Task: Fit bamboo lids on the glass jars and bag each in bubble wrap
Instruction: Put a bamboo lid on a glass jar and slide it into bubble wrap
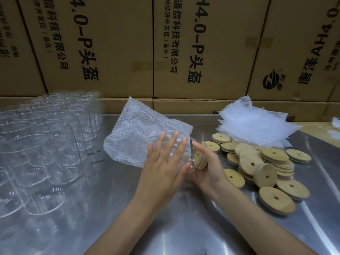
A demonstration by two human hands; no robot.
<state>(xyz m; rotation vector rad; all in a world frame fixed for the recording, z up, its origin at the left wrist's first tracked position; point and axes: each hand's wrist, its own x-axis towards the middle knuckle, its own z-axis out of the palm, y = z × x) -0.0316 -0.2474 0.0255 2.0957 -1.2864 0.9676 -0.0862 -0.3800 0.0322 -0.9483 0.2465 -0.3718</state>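
While our left hand (162, 161) lies flat with straight fingers on the clear bubble-wrap bag (145, 133), our right hand (206, 169) grips the lidded glass jar (197, 160) at the bag's mouth above the steel table (165, 227).

Steel table (128, 208), shiny with glare streaks; cardboard boxes (114, 45) stacked along its back edge, black Chinese print and "4.0-P" on them, brown tape patches; white tape roll (336, 120) at far right edge, partly cut off
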